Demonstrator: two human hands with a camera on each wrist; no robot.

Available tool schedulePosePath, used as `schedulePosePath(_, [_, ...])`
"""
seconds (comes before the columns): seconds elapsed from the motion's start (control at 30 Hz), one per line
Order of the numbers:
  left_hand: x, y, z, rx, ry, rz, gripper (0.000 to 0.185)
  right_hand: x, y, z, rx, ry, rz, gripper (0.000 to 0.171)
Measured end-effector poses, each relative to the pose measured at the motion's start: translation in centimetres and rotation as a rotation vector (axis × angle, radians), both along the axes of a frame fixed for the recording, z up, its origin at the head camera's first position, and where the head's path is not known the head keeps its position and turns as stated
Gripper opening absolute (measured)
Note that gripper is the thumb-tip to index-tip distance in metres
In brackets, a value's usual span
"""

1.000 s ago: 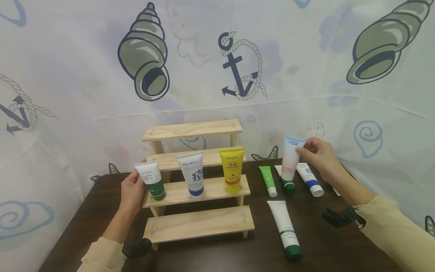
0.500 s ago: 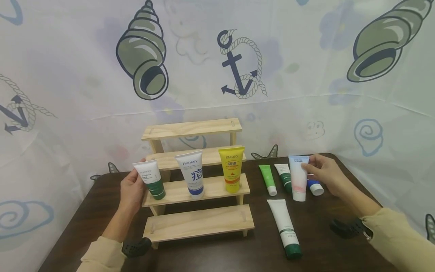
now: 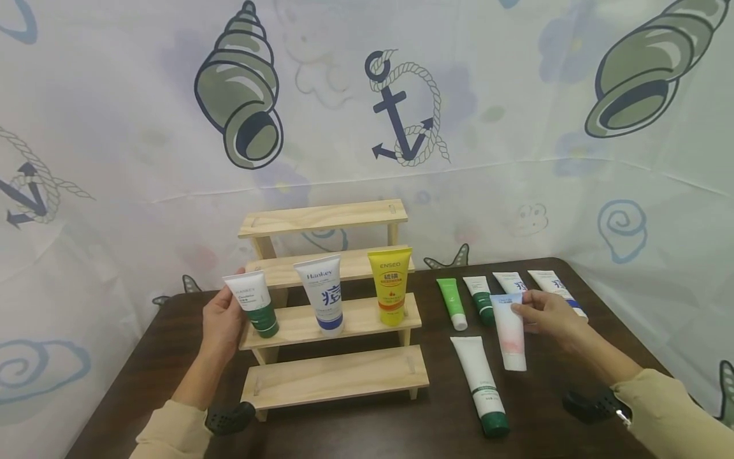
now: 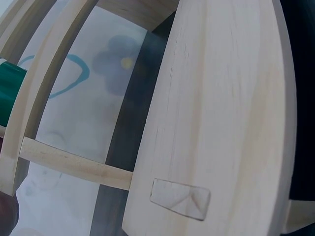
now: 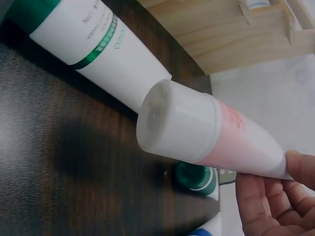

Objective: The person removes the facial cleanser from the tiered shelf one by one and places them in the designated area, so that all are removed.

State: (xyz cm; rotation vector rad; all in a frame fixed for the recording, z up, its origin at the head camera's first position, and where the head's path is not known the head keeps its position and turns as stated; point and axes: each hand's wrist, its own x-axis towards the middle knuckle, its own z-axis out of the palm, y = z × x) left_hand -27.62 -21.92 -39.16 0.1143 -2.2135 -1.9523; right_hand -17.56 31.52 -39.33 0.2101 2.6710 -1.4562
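My right hand (image 3: 553, 315) pinches the top end of a white-and-pink squeeze tube (image 3: 510, 333) with a pale blue crimped end. Its white cap (image 5: 170, 118) points downward over the dark table. My left hand (image 3: 222, 322) is at the left end of the wooden rack's second step from the front, beside a white tube with a green lower part (image 3: 255, 303). Its fingertips reach behind that tube's top; I cannot tell whether they grip the tube or the rack. A white-and-blue tube (image 3: 321, 290) and a yellow tube (image 3: 391, 284) stand on the same step.
The stepped wooden rack (image 3: 338, 380) stands on the dark table (image 3: 367, 433). Right of it lie a small green tube (image 3: 451, 303), a white-and-green tube (image 3: 480, 296), white-and-blue tubes (image 3: 559, 292), and a larger white tube with a green cap (image 3: 478, 382) nearer the front.
My right hand has brought the white-and-pink tube down and toward the front, away from over the back row, exposing the tubes lying there. The left hand stays at the rack.
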Motion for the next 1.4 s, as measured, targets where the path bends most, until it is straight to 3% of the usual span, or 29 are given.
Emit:
schedulePosePath(0.13, [0.0,0.0,0.0,-0.002,-0.007,0.006,0.049,0.3,0.0,-0.5,0.027,-0.023,0.003,0.043])
schedulePosePath(0.97, [0.0,0.1,0.1,0.018,-0.013,0.004,0.050,1.2,0.5,-4.3,-0.046,-0.191,0.018,0.054])
schedulePosePath(1.4, [-0.1,0.0,0.0,0.011,-0.016,0.001,0.051,1.0,0.7,-5.3,-0.057,-0.207,0.007,0.046])
